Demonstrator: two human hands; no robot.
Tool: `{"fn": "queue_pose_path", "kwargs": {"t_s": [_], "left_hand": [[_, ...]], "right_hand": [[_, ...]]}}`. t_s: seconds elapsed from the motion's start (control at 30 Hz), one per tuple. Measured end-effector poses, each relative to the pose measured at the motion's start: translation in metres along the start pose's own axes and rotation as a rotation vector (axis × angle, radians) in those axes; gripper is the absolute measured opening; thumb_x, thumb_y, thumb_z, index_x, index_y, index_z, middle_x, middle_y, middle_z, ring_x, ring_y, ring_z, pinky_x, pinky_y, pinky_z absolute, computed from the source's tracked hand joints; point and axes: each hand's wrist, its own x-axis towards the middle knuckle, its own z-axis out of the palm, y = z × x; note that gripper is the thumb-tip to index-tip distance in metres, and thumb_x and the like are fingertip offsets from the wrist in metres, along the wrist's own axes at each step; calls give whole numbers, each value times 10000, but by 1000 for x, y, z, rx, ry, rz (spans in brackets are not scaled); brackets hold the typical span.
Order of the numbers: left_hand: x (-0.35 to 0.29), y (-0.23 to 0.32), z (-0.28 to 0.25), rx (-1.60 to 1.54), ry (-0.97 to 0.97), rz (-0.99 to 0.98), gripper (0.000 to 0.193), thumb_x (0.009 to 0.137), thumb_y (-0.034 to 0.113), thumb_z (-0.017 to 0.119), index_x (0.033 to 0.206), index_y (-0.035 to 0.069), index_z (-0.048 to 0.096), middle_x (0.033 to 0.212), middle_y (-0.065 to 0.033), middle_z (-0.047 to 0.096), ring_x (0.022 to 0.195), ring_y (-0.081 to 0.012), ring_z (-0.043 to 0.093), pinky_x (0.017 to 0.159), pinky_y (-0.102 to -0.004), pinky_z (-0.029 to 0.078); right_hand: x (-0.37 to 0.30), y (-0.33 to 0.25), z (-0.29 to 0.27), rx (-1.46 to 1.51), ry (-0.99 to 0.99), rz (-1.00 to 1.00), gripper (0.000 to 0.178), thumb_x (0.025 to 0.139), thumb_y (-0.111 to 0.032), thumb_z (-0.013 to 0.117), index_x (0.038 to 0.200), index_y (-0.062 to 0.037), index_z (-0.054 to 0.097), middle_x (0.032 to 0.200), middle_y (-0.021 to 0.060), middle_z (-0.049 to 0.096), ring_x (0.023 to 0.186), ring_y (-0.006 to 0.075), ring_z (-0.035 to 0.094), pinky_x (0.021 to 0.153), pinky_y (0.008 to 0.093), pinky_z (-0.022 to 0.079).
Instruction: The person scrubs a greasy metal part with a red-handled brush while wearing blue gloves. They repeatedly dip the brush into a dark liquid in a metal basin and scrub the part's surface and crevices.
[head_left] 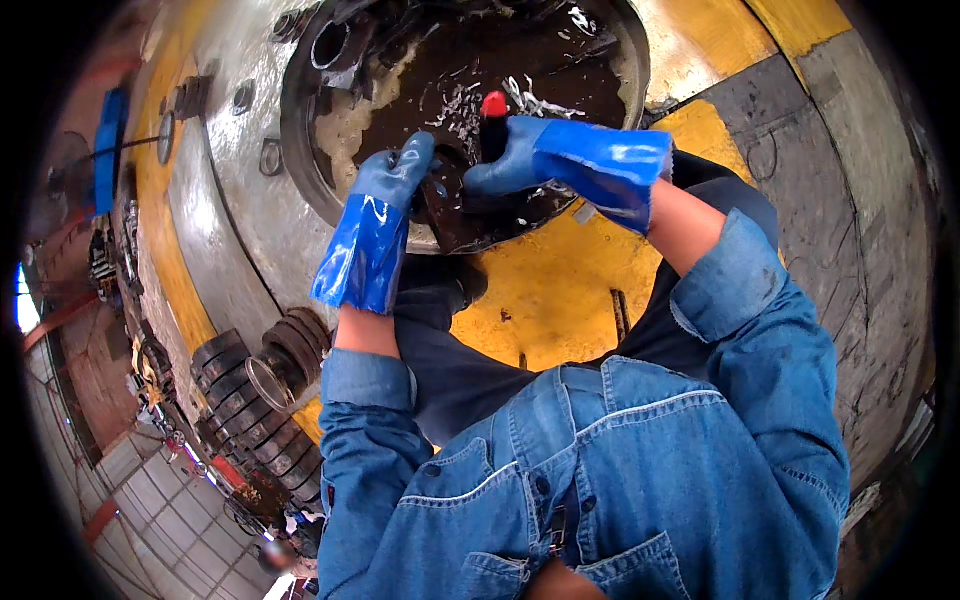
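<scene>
Right hand (515, 155) is gripping a red-tipped black handle (492, 140) over the tub's (298, 120) near side while left hand (395, 172) is curling its fingers by a dark part (438, 208), hold unclear, and oily-looking liquid (410, 100) could be causing slips.

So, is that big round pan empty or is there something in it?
Not empty: the round pan holds dark material, with pale strips scattered on top. Its depth I can't tell.
</scene>
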Motion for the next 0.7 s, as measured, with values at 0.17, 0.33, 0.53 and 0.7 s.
{"fn": "queue_pose_path", "kwargs": {"t_s": [0.17, 0.33, 0.53, 0.7], "left_hand": [[6, -10, 1, 20, -10, -61, 528, 986, 537, 703, 1034, 14, 757, 813, -69, 738, 662, -162, 653, 596, -314, 484], [15, -14, -12, -62, -49, -80, 556, 968, 554, 721, 1075, 9, 754, 900, -80, 765, 705, -180, 686, 624, -310, 513], [44, -45, -17, -185, -90, -44, 581, 958, 572, 724, 1083, 5, 756, 916, -87, 766, 725, -182, 695, 644, -314, 532], [44, -33, -13, -52, -30, -90, 595, 952, 576, 727, 1114, 4, 760, 924, -89, 766, 761, -186, 706, 689, -317, 558]], "right_hand": [[7, 18, 27, -417, 417, -278, 315, 887, -428, 764, 1041, -154, 782, 1015, 126, 774, 936, 341, 736, 812, 429, 594], [7, 28, 17, -390, 646, -531, 277, 919, -400, 735, 1028, -151, 786, 960, 123, 757, 914, 361, 724, 794, 428, 598], [-12, 11, 0, -8, 272, -20, 400, 886, -446, 764, 1035, -77, 803, 926, 126, 790, 836, 259, 746, 758, 373, 578], [-9, 5, -9, 205, 10, -29, 481, 847, -455, 796, 1139, -74, 791, 1024, 141, 774, 926, 254, 714, 845, 366, 554]]}}
